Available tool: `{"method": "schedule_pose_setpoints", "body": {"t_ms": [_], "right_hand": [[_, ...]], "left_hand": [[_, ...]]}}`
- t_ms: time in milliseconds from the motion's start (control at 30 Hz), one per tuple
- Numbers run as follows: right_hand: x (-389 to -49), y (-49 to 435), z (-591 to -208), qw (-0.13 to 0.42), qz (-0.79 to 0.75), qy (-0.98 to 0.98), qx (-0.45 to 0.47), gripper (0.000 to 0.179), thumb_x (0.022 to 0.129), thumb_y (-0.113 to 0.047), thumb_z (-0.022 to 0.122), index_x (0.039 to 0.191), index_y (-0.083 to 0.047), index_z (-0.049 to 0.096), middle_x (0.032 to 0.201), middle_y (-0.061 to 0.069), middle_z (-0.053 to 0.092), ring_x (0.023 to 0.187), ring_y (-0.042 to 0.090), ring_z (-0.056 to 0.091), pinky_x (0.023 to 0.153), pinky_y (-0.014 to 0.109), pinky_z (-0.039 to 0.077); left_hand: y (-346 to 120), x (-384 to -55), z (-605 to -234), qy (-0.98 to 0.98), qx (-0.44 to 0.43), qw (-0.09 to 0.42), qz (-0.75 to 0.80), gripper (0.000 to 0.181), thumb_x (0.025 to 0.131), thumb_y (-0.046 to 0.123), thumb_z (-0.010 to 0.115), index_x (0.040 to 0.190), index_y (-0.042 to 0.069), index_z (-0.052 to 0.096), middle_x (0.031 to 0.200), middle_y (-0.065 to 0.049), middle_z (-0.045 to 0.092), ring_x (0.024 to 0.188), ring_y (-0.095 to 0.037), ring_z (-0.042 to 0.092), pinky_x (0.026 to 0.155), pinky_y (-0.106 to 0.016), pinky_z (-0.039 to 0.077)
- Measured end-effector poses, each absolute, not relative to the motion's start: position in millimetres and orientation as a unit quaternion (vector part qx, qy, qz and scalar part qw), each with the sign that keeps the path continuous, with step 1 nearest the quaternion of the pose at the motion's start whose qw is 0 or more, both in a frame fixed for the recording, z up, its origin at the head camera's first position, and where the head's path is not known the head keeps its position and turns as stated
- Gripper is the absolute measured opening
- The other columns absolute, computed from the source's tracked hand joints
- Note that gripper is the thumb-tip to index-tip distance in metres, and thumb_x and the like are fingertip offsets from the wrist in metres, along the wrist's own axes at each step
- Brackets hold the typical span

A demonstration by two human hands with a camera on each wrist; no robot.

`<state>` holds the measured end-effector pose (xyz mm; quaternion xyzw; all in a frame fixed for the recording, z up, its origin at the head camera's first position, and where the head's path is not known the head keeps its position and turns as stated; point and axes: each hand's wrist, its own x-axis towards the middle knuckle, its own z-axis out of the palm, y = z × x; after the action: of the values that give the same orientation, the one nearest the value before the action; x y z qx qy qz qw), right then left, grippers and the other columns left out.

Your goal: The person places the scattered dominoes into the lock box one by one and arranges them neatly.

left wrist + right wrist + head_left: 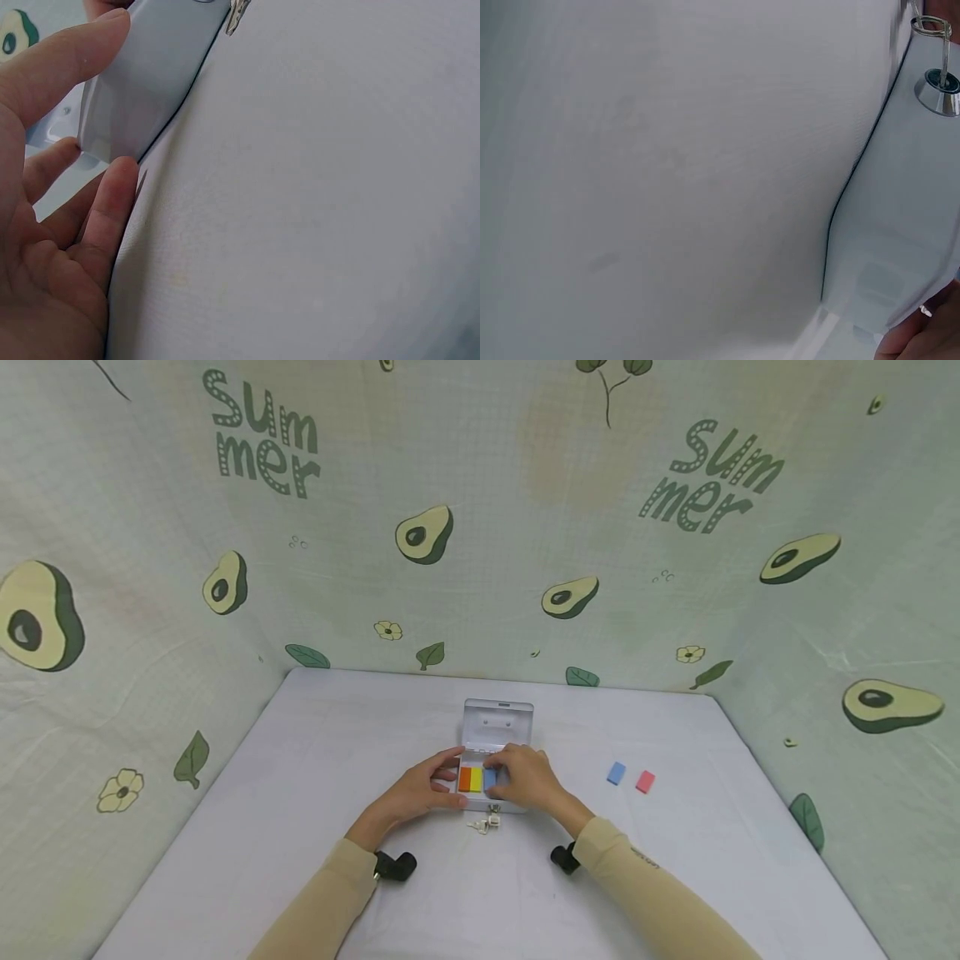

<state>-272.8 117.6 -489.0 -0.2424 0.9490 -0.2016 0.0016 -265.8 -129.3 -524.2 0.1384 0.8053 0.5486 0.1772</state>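
Note:
A light grey metal cash box (pixel 498 725) stands with its lid raised toward the back. Inside, an orange block (pixel 465 779) and a yellow block (pixel 476 779) sit side by side, with a blue block (pixel 490 777) to their right. My left hand (pixel 416 787) holds the box at its left side, thumb at the front corner and fingers along the side; the left wrist view shows this grip too. Reaching over the box's right side, my right hand (pixel 522 776) pinches the blue block between thumb and fingers. In the right wrist view only part of that hand shows.
Keys (pixel 481 827) hang from the lock (pixel 493 820) on the box front. To the right, another blue block (pixel 616 773) and a pink block (pixel 645 782) lie on the white table (pixel 570 910). A printed cloth (pixel 495 527) encloses the back and sides.

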Motion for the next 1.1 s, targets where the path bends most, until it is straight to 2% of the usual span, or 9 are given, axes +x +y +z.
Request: {"method": "schedule_pose_setpoints", "body": {"t_ms": [267, 1100], "right_hand": [[-270.6, 117.2, -492.5, -0.016, -0.195, 0.950, -0.242, 0.037, 0.082, -0.028, 0.094, 0.115, -0.019, 0.081, 0.102, -0.001, 0.072, 0.092, 0.019, 0.061, 0.078, 0.041, 0.043], [-266.5, 112.8, -494.3, -0.017, -0.181, 0.956, -0.232, 0.037, 0.083, -0.029, 0.093, 0.117, -0.018, 0.082, 0.109, 0.003, 0.076, 0.090, 0.021, 0.058, 0.077, 0.039, 0.039]], "left_hand": [[-128.5, -262.9, -523.9, 0.805, 0.138, 0.175, 0.550, 0.090, 0.086, 0.029, 0.091, 0.163, 0.023, 0.044, 0.141, -0.010, 0.063, 0.116, -0.023, 0.064, 0.104, -0.045, 0.056], [-128.4, -261.5, -528.4, 0.810, 0.146, 0.169, 0.542, 0.090, 0.086, 0.033, 0.091, 0.162, 0.024, 0.044, 0.141, -0.010, 0.063, 0.116, -0.023, 0.065, 0.104, -0.046, 0.056]]}}
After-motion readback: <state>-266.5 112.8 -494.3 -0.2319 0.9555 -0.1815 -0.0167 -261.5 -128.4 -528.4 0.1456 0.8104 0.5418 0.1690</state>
